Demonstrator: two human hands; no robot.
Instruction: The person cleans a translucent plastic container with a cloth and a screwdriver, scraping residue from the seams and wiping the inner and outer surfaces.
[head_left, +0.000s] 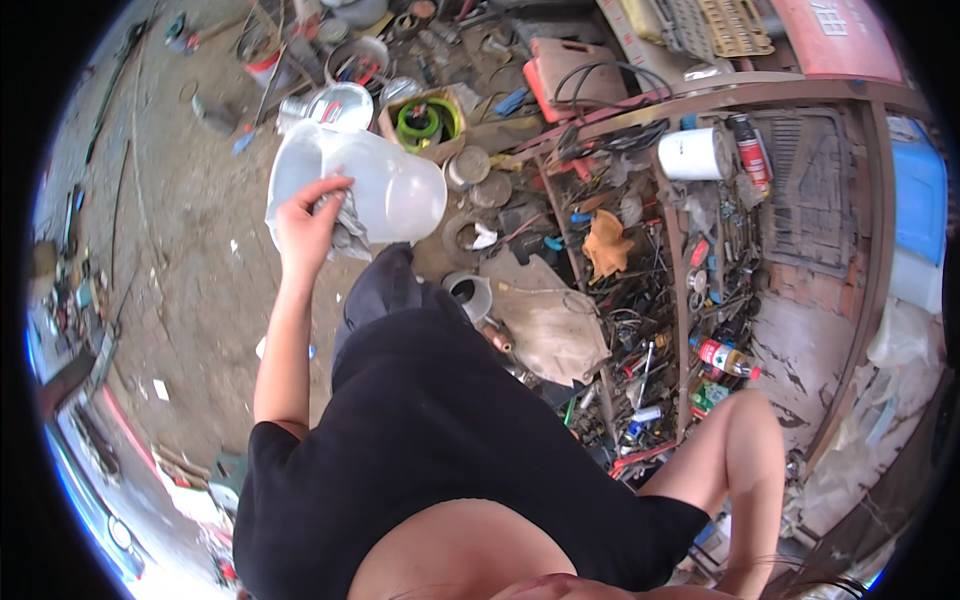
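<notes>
My left hand (311, 217) is closed around a crumpled grey rag (347, 229), thumb and forefinger pinched together. Directly beyond it is a translucent plastic jug (397, 187), tipped on its side with its wide mouth towards the left. The hand overlaps the jug's mouth end; whether the fingers also grip the jug, I cannot tell. My right arm is bent at the elbow beside the rack on the right, and its hand is out of view.
A cardboard box with green rings (424, 124) lies beyond the jug. A metal-framed rack (679, 300) on my right holds jumbled tools, a white canister (694, 154) and a drink bottle (724, 358). A small plastic pot (469, 296) with dark contents stands by my legs.
</notes>
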